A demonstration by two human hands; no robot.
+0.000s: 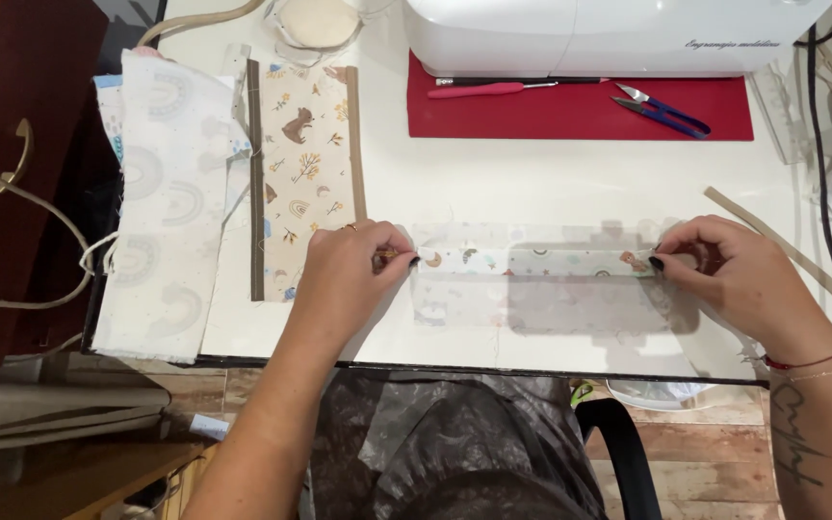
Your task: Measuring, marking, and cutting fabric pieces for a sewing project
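two hands pinch opposite ends of a folded printed fabric strip [532,260], stretched flat across the white tabletop [532,183] near its front edge. left hand [349,274] closed on the strip's left end w/ fingertips, right hand [724,274] closed on the right end, thumb & forefinger pinching. strip lies over a wider piece of sheer/pale fabric [493,308]. to the left: animal-print panel w/ brown side bands [302,173], next to it pale rainbow-print fabric [170,202] at the tabletop's left edge. at back: white sewing machine [609,34] on a red mat [580,114], w/ pink-handled tool [488,90] & blue thread snips [662,109] on the mat.
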